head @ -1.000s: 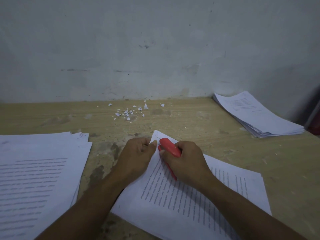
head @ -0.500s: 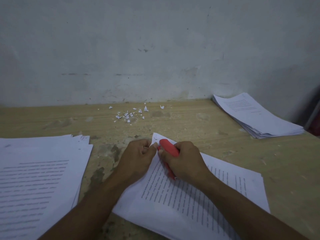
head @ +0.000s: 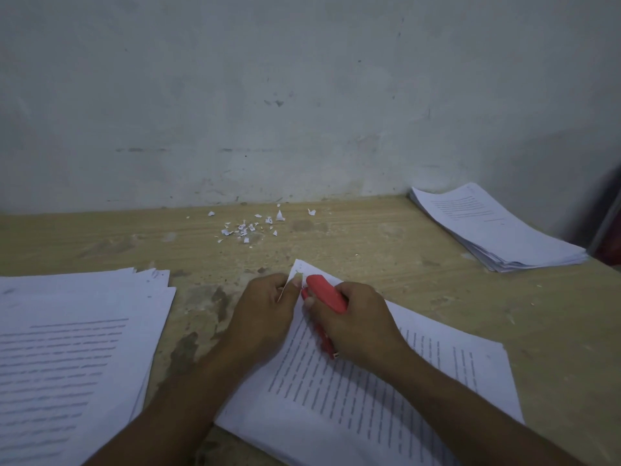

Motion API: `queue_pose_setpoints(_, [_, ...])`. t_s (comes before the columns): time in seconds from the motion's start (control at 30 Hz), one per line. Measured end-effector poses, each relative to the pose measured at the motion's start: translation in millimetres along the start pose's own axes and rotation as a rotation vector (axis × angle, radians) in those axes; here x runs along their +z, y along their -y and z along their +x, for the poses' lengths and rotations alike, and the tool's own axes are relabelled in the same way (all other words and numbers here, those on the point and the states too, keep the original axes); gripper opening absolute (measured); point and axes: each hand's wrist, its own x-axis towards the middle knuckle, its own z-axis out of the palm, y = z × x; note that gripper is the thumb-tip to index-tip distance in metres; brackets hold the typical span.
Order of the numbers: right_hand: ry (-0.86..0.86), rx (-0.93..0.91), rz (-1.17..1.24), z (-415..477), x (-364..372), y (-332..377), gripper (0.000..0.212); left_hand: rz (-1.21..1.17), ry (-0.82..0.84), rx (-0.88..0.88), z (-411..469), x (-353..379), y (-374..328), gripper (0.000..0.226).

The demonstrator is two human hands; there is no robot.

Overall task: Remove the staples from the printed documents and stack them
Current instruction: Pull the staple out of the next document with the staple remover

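Observation:
A printed document (head: 363, 381) lies slanted on the wooden table (head: 386, 250) in front of me. My left hand (head: 265, 314) pinches its top-left corner between thumb and fingers and lifts that edge slightly. My right hand (head: 356, 321) grips a red staple remover (head: 326, 294), its tip close to the same corner, just right of my left thumb. The staple itself is too small to make out. A stack of printed pages (head: 67, 358) lies at the left. Another stack (head: 490, 230) sits at the far right by the wall.
Several small torn paper scraps (head: 248, 227) are scattered on the table near the grey wall (head: 302, 95). Bare wood shows between the scraps and my hands. A dark red object (head: 610, 250) stands at the right edge of view.
My hands hold almost the same pose. The left thumb has shifted a little up along the corner's edge, and the red tool has barely moved.

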Motion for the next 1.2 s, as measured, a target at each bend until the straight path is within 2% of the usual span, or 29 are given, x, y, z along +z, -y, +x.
queue_pose_setpoints(0.1, [0.045,0.023,0.094,-1.1,-2.3,-0.4,0.035,0.014,-0.027,0.024,-1.3,-0.3,-1.0,0.036])
queue_pose_setpoints(0.2, [0.128,0.086,0.287,-3.0,-9.1,4.6,0.036,-0.05,0.005,0.023,-0.6,-1.3,2.2,0.036])
queue_pose_setpoints(0.47, [0.297,0.428,0.758,1.6,-22.9,7.3,0.038,-0.034,0.056,-0.013,-0.4,-2.3,-0.7,0.033])
queue_pose_setpoints(0.6, [0.402,0.476,0.835,9.6,-27.2,2.1,0.04,-0.006,0.065,-0.03,0.0,-3.2,-0.7,0.033])
queue_pose_setpoints(0.67, [0.462,0.411,0.725,10.3,-35.2,1.1,0.045,-0.055,0.084,-0.035,1.1,-4.7,-1.5,0.032])
queue_pose_setpoints(0.73, [0.452,0.306,0.574,10.2,-46.8,4.2,0.046,-0.091,0.13,-0.053,2.0,-8.4,-2.3,0.031])
queue_pose_setpoints(0.83, [0.278,0.181,0.388,17.3,-66.0,2.0,0.037,-0.141,0.22,-0.107,4.4,-14.9,0.3,0.034])
queue_pose_setpoints(0.93, [0.058,0.074,0.068,30.1,-77.0,-5.3,0.025,-0.164,0.262,-0.137,3.3,-18.3,-0.1,0.032])
queue_pose_setpoints(1.0, [0.029,0.009,-0.06,38.2,-77.5,-13.6,0.019,-0.165,0.265,-0.147,1.6,-18.6,-2.7,0.031])
queue_pose_setpoints(1.1, [0.045,-0.052,-0.293,54.8,-70.7,-34.1,0.03,-0.175,0.26,-0.162,2.1,-18.9,-3.1,0.03])
queue_pose_setpoints(1.2, [-0.016,-0.134,-0.573,64.6,-58.1,-49.4,0.044,-0.186,0.275,-0.166,3.1,-20.0,-2.0,0.031])
